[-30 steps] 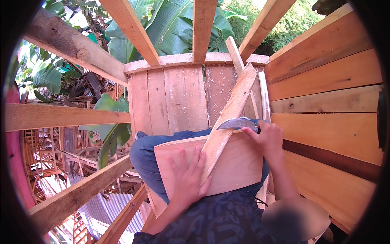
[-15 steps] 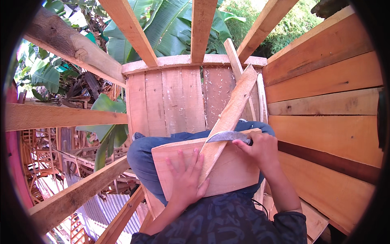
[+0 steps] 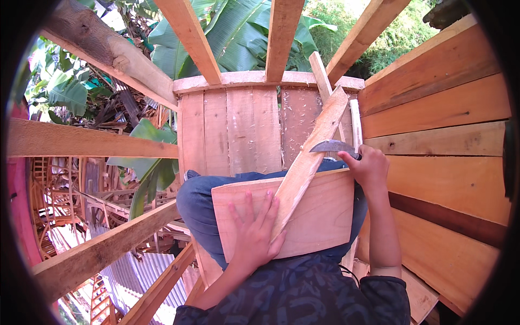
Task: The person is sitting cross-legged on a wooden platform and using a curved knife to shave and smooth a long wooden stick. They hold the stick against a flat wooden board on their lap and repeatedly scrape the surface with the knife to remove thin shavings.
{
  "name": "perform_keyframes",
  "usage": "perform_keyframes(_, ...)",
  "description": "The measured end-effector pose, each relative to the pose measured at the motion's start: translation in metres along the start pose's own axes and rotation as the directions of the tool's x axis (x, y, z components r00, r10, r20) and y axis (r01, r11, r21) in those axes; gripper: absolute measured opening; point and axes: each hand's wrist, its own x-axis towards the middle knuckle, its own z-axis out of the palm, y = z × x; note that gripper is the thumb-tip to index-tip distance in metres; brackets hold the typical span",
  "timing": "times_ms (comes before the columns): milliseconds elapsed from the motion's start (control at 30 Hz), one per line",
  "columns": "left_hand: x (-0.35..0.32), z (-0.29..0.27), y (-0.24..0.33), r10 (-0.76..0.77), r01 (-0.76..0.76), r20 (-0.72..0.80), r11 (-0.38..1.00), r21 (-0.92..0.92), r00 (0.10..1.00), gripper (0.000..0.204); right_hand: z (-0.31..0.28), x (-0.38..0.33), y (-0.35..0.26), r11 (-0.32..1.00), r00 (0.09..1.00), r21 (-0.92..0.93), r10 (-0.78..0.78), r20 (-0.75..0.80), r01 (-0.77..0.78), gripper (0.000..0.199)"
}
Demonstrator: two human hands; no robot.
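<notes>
My right hand (image 3: 368,168) is closed round the handle of a curved knife (image 3: 330,145). Its grey blade lies across a long, rough wooden strip (image 3: 309,165), above the lap board's far edge. The strip slants from near my left hand up and away to the right. Resting over my lap is a flat wooden board (image 3: 319,211), under the strip's lower part. My left hand (image 3: 254,233) lies on this board with its fingers spread, the strip's lower end in the crook beside the thumb.
A plank platform (image 3: 227,130) with wood shavings stretches ahead, bounded by a far rail (image 3: 244,79). Another narrow stick (image 3: 320,73) leans there. A plank wall (image 3: 433,141) stands at right; upright and slanting beams (image 3: 97,138) stand around the left and front.
The knife and my right hand have moved up and away along the strip. My left hand stays at its lower end. The whole view has shifted slightly.
</notes>
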Motion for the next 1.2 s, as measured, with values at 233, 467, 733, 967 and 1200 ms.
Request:
perform_keyframes(233, -0.001, -0.001, 0.001, -0.003, 0.004, -0.009, 1.0, 0.024, 1.0, 0.076, 0.007, 0.002, -0.001, 1.0, 1.0, -0.011, 0.008, -0.002, -0.008, 0.083)
perform_keyframes(467, -0.003, 0.002, -0.001, 0.038, -0.036, -0.051, 0.999, 0.031, 0.998, 0.08, 0.003, 0.001, -0.004, 1.0, 1.0, -0.01, 0.02, 0.018, -0.02, 0.081)
perform_keyframes(733, -0.003, 0.004, 0.001, 0.026, -0.025, -0.045, 1.0, 0.016, 0.999, 0.081, -0.009, -0.05, -0.022, 0.973, 0.993, 0.23, -0.037, 0.112, 0.01, 0.06)
perform_keyframes(967, -0.005, 0.001, 0.001, 0.026, -0.026, -0.06, 1.0, 0.006, 0.998, 0.08, -0.019, -0.022, -0.011, 0.997, 0.978, 0.066, -0.044, 0.205, 0.031, 0.056)
perform_keyframes(1200, -0.004, 0.003, 0.002, 0.006, -0.007, -0.047, 1.0, -0.006, 0.999, 0.081, -0.008, -0.05, -0.021, 0.935, 0.942, 0.22, -0.311, 0.13, 0.278, 0.057)
